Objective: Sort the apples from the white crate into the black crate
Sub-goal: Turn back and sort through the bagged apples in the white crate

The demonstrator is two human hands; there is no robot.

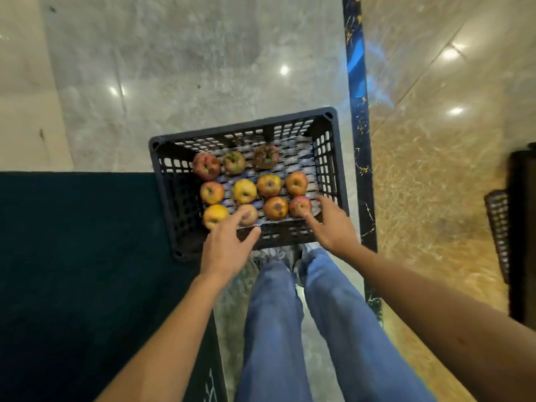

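A black crate (162,181) stands on the floor in front of my feet, lined with blue-and-white paper. Several red and yellow apples (269,185) lie in it in three rows. My left hand (224,250) hovers over the crate's near edge with fingers spread, its index finger and thumb on either side of a pale apple (249,213) in the front row without closing on it. My right hand (333,224) reaches in from the right, its straight fingertips touching a red apple (299,206) at the front right. The white crate is not in view.
A dark green mat (81,256) covers the floor left of the crate. A black-and-gold marble strip (361,158) runs along the crate's right side. At the right edge stand a dark object (522,233) and a mesh basket (499,227). My jeans-clad legs (275,329) are below.
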